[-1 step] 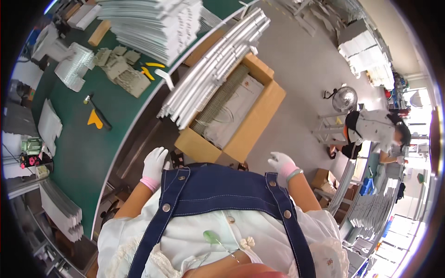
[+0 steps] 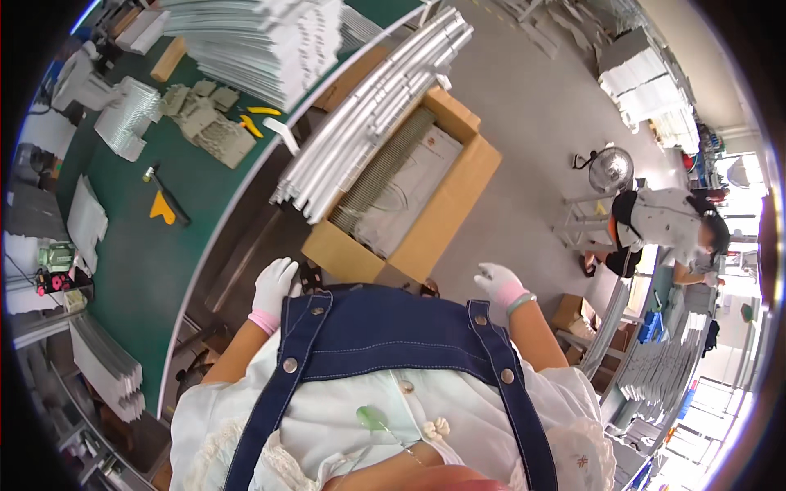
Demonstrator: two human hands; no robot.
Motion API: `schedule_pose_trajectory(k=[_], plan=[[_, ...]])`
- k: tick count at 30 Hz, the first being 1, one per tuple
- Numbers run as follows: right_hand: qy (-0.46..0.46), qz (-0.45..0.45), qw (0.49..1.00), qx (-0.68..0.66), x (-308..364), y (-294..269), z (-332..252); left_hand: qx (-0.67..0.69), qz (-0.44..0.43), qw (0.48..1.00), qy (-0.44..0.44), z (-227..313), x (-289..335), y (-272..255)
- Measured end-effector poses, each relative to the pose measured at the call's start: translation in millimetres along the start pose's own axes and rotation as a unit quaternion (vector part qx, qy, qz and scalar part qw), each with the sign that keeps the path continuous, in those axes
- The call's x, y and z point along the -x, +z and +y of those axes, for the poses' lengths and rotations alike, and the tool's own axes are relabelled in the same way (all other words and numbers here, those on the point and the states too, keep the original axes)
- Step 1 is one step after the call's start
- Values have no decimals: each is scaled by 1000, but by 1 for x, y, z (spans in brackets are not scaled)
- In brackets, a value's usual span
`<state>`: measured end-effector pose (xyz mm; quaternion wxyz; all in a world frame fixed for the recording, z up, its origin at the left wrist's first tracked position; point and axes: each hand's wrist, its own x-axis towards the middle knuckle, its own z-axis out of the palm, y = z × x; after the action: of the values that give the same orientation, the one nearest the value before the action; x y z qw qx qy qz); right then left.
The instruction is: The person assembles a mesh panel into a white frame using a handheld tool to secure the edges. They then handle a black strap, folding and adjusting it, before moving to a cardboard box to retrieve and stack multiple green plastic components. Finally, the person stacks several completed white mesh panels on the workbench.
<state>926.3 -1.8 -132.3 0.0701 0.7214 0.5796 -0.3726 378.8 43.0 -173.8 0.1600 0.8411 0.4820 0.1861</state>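
Note:
My left hand (image 2: 274,286), in a white glove with a pink cuff, hangs beside the green-topped table's edge. Its fingers are loosely stretched and hold nothing. Over on the other side, my right hand (image 2: 499,284), gloved the same way, is held out from my body with fingers apart and nothing in it. Between and beyond the hands stands an open cardboard box (image 2: 446,209). A row of thin ribbed grey pieces (image 2: 385,176) and a clear-wrapped white pack (image 2: 417,192) lie inside. Long silvery bars (image 2: 368,114) lie along the box's left side. Neither hand touches these things.
On the green table (image 2: 123,286) lie a hammer (image 2: 168,196), yellow-handled pliers (image 2: 252,124), grey pieces (image 2: 209,123) and a tall stack of white panels (image 2: 254,41). A floor fan (image 2: 611,169) stands to the right, near a co-worker (image 2: 663,221) bent over a bench.
The box, bars and table sit slightly farther left in the picture. My hands keep nearly the same pose and place.

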Motion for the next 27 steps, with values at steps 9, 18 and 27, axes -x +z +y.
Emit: schedule_pose_trajectory(k=[9,18,27], plan=[[213,126,969,15,125,58,458,108,-6,991,74,233,-82,179],[417,-158,892,-75,248,140,597,20,-108,993,-49,308,-202,193],[102,167,963,-187,-39,-147,474,-101,-648,720,-227,168,-43,267]])
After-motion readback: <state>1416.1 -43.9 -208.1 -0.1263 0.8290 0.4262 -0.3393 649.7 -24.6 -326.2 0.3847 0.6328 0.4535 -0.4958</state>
